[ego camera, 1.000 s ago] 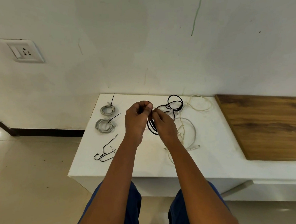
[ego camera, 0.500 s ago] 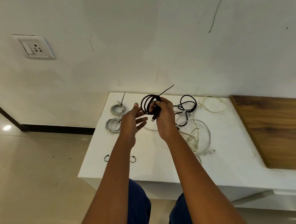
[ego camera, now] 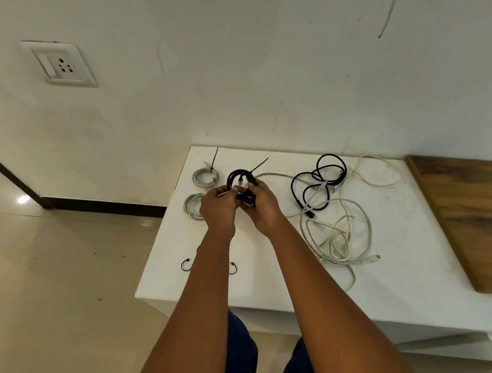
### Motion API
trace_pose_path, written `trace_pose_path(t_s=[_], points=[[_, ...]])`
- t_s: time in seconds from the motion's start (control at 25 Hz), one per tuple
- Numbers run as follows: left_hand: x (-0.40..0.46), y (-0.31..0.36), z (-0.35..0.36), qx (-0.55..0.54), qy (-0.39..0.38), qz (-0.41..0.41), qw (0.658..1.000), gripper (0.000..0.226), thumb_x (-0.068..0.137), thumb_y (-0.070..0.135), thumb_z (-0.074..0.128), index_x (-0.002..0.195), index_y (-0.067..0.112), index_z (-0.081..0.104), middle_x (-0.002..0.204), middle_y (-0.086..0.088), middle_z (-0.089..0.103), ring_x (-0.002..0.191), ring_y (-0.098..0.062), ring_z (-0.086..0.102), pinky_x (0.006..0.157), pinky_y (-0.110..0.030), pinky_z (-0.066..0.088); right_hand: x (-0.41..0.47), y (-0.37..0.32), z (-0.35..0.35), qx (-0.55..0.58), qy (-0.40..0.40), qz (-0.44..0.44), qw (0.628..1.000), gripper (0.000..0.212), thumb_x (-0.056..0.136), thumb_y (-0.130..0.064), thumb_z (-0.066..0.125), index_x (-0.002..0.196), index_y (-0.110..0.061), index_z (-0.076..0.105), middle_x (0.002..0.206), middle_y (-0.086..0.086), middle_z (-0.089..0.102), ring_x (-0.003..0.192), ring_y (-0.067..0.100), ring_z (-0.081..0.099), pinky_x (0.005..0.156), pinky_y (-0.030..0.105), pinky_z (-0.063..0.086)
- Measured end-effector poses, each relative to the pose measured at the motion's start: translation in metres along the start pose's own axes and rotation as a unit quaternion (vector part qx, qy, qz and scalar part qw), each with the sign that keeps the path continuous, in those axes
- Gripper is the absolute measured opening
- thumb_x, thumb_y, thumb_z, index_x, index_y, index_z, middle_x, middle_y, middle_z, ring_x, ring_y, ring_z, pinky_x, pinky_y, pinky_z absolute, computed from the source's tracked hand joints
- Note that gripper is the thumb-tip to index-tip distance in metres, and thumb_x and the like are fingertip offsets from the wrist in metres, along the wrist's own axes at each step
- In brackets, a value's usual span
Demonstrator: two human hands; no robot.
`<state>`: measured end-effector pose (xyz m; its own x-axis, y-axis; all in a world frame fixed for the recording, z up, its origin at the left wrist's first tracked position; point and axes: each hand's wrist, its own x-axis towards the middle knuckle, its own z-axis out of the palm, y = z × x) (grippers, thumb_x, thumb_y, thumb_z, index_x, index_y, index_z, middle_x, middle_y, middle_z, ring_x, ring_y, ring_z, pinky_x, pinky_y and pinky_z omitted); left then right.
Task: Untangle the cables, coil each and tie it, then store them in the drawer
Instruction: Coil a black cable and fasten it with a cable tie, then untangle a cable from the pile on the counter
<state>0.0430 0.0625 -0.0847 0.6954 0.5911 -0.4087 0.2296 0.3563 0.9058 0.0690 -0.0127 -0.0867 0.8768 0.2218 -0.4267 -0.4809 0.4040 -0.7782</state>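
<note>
A coiled black cable [ego camera: 240, 178] with a black tie sticking up from it is held above the white table [ego camera: 395, 263]. My left hand [ego camera: 218, 207] and my right hand [ego camera: 262, 204] both grip the coil from below, fingers curled round it. Two tied grey coils lie at the table's far left: one [ego camera: 205, 177] by the wall, one [ego camera: 192, 206] partly behind my left hand. To the right lies a loose black cable [ego camera: 320, 185] tangled with white cables [ego camera: 338, 235].
Black ties [ego camera: 186, 265] lie near the table's front left corner, partly hidden by my left forearm. A wooden panel [ego camera: 480, 216] covers the table's right part. A wall socket [ego camera: 60, 65] sits upper left. Tiled floor spreads to the left.
My left hand has closed onto the black coil, which both hands now hold together. The view has shifted, so the table sits further right in the frame.
</note>
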Motion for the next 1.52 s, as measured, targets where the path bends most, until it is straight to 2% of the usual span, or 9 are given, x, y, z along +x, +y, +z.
trace_pose_path(t_s=[0.12,0.36,0.56,0.68,0.96,1.08,1.24,1.4,1.52], points=[[0.008,-0.008,0.004,0.038,0.040,0.007,0.998,0.019,0.085,0.005,0.064,0.104,0.002,0.064,0.103,-0.016,0.068,0.095,-0.028,0.067,0.092,-0.038,0.052,0.008,0.006,-0.002,-0.063,0.027,0.019,0.997,0.026,0.099,-0.013,0.040,0.117,-0.007,0.056,0.095,0.010,0.060,0.081,0.017,0.056,0.083,0.032,0.047],[0.010,-0.014,0.009,0.069,0.049,0.020,0.996,0.021,0.086,0.007,0.064,0.106,0.001,0.065,0.103,-0.016,0.068,0.090,-0.027,0.066,0.090,-0.038,0.053,0.013,-0.003,-0.021,-0.146,0.108,-0.002,0.983,0.027,0.096,-0.019,0.040,0.076,-0.014,0.056,0.092,0.012,0.061,0.084,0.024,0.052,0.079,0.037,0.042],[0.001,-0.023,0.015,0.135,0.037,0.045,0.989,0.016,0.084,0.011,0.067,0.096,0.000,0.067,0.093,-0.015,0.069,0.093,-0.031,0.067,0.089,-0.040,0.053,0.005,-0.019,-0.049,-0.087,0.126,-0.012,0.988,0.034,0.099,-0.016,0.038,0.128,-0.001,0.047,0.128,0.018,0.056,0.119,0.026,0.055,0.101,0.035,0.043],[-0.002,-0.026,0.017,0.129,0.028,0.028,0.991,0.009,0.085,0.011,0.067,0.087,0.002,0.066,0.084,-0.014,0.067,0.093,-0.033,0.067,0.089,-0.042,0.053,-0.001,-0.025,-0.061,-0.099,0.134,-0.016,0.986,0.037,0.099,-0.015,0.037,0.130,0.001,0.046,0.131,0.019,0.055,0.122,0.026,0.053,0.105,0.037,0.039],[-0.020,-0.025,0.016,0.177,0.013,0.048,0.983,0.050,0.072,0.017,0.080,0.114,0.001,0.057,0.116,-0.017,0.060,0.107,-0.031,0.059,0.092,-0.038,0.049,-0.031,-0.034,-0.068,-0.237,0.068,-0.003,0.969,0.036,0.097,-0.018,0.043,0.131,-0.006,0.047,0.128,0.015,0.059,0.118,0.025,0.055,0.103,0.037,0.041],[-0.034,-0.023,0.015,0.195,-0.014,0.051,0.979,0.064,0.071,0.014,0.081,0.125,0.003,0.048,0.122,-0.013,0.054,0.113,-0.026,0.052,0.086,-0.028,0.042,-0.053,-0.044,-0.068,-0.334,-0.003,-0.028,0.942,0.031,0.097,-0.016,0.045,0.125,-0.007,0.052,0.120,0.015,0.064,0.114,0.027,0.059,0.100,0.037,0.044],[-0.065,-0.025,0.021,0.234,-0.118,0.112,0.959,0.050,0.075,0.007,0.075,0.121,0.006,0.054,0.120,-0.011,0.056,0.110,-0.022,0.054,0.082,-0.025,0.040,-0.084,-0.070,-0.076,-0.412,-0.042,-0.143,0.899,0.024,0.091,-0.012,0.056,0.113,-0.010,0.063,0.102,0.012,0.070,0.088,0.019,0.064,0.076,0.020,0.047],[-0.094,-0.033,0.030,0.295,-0.280,0.147,0.902,0.044,0.077,0.005,0.073,0.119,0.017,0.061,0.116,-0.006,0.060,0.096,-0.018,0.058,0.082,-0.025,0.044,-0.112,-0.086,-0.111,-0.538,0.034,-0.252,0.804,0.015,0.081,-0.025,0.070,0.096,-0.019,0.070,0.084,-0.005,0.068,0.076,0.005,0.060,0.070,0.017,0.044],[-0.108,-0.039,0.040,0.313,-0.313,0.209,0.872,0.042,0.081,0.010,0.070,0.119,0.024,0.062,0.113,-0.004,0.057,0.084,-0.012,0.054,0.085,-0.023,0.046,-0.123,-0.086,-0.133,-0.665,0.093,-0.165,0.723,0.024,0.079,-0.041,0.070,0.094,-0.022,0.070,0.088,-0.005,0.069,0.085,0.011,0.061,0.078,0.028,0.047]])
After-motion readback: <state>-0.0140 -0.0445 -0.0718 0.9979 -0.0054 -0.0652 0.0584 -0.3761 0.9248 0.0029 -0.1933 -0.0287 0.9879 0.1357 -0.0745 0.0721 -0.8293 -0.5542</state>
